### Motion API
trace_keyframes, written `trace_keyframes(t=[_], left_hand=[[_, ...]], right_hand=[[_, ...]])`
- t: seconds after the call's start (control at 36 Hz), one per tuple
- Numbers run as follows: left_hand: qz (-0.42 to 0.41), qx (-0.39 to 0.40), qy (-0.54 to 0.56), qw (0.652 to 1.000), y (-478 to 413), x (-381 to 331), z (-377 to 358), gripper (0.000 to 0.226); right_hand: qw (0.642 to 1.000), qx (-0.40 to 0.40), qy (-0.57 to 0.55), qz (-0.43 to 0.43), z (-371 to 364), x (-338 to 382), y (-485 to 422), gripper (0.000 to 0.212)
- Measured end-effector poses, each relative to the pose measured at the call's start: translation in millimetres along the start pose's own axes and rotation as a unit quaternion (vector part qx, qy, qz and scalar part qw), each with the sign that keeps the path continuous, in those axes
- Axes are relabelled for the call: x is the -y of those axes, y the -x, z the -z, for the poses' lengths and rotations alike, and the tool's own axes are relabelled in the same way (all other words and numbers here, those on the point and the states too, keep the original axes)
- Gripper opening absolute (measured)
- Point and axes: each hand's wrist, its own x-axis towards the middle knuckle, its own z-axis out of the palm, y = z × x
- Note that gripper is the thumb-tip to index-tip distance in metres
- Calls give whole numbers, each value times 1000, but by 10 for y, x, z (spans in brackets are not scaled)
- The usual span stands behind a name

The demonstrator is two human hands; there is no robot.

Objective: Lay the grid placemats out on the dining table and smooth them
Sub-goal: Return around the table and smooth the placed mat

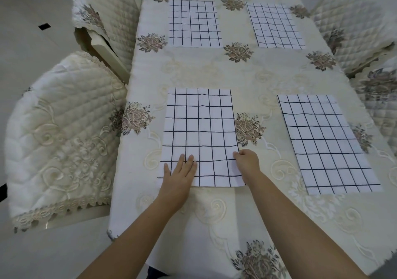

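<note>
White grid placemat [199, 136], near-left of 4 on tablecloth [247, 78]: left hand [179, 172] spread flat on it, right hand [247, 162] pinching its right edge; uneven pull risking skew, fresh wrinkles.

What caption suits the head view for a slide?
Both hands, left flat and right at the edge, smooth the near-left placemat.

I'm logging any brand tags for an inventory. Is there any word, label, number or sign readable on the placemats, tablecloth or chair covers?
None: no text is readable anywhere.
Grid placemats: only dark lines on white.
Tablecloth: only floral embroidery.
Quilted chair covers: only embroidered swirls and flowers.
</note>
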Motion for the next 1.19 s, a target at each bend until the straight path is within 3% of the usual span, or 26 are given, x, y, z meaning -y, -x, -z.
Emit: trace_keyframes(t=[0.11, 0.17, 0.31, 0.69, 0.78, 0.83, 0.92, 1.06, 1.19], left_hand=[[-2, 55, 52, 997, 39, -58, 82, 79], [6, 84, 67, 994, 53, -65, 76, 75], [18, 79, 87, 993, 61, -122, 31, 74], [14, 94, 113, 989, 76, -113, 8, 64], [6, 71, 121, 990, 91, -97, -6, 80], [7, 24, 139, 990, 90, -96, -12, 83], [1, -61, 116, 991, 36, -120, -24, 56], [11, -68, 99, 993, -111, -184, 4, 48], [19, -57, 109, 992, -142, -96, -183, 50]], right_hand=[[1000, 0, -11, 0, 23, -5, 30, 26], [1000, -4, -22, -1, 56, -21, 46, 28], [1000, 10, 9, 8, 97, -185, 112, 47], [996, -3, 84, 12, 124, -313, 163, 28], [990, -37, 132, 23, 127, -285, 218, 25], [965, -117, 221, 73, 99, -256, 252, 26], [902, -204, 300, 235, -45, -236, 262, 21], [857, -73, 353, 367, -445, -147, 358, 44], [840, 76, 386, 374, -662, -366, 349, 62]])
